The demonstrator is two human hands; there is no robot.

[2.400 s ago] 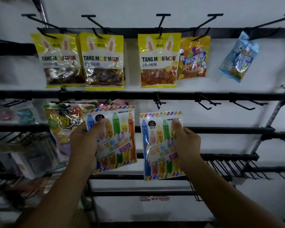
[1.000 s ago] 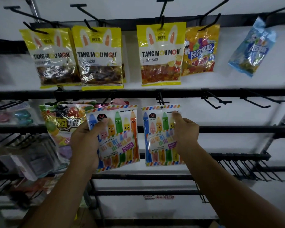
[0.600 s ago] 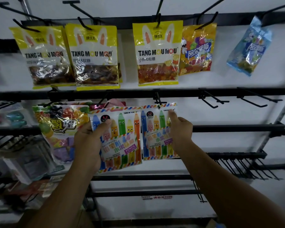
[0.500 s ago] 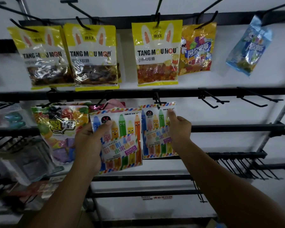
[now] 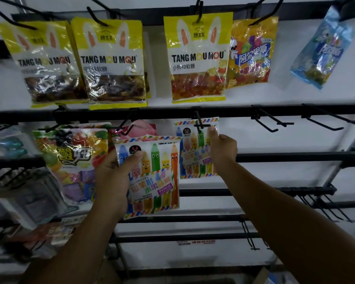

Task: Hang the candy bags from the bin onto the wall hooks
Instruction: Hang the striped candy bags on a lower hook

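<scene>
The fingers of the left hand (image 5: 113, 179) are hidden behind the near candy bag (image 5: 154, 177) it grips, which also covers most of a pink bag (image 5: 143, 129). The right hand (image 5: 221, 150) hides the right side of the far candy bag (image 5: 193, 148) it pinches, and whether the hook (image 5: 199, 121) passes through that bag's hole cannot be told. The packets (image 5: 10, 144) at far left are blurred.

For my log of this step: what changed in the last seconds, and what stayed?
The right hand lifted its pencil candy bag up and to the left; the bag's top now meets the middle-rail hook. The left hand holds the other pencil bag as before.
</scene>
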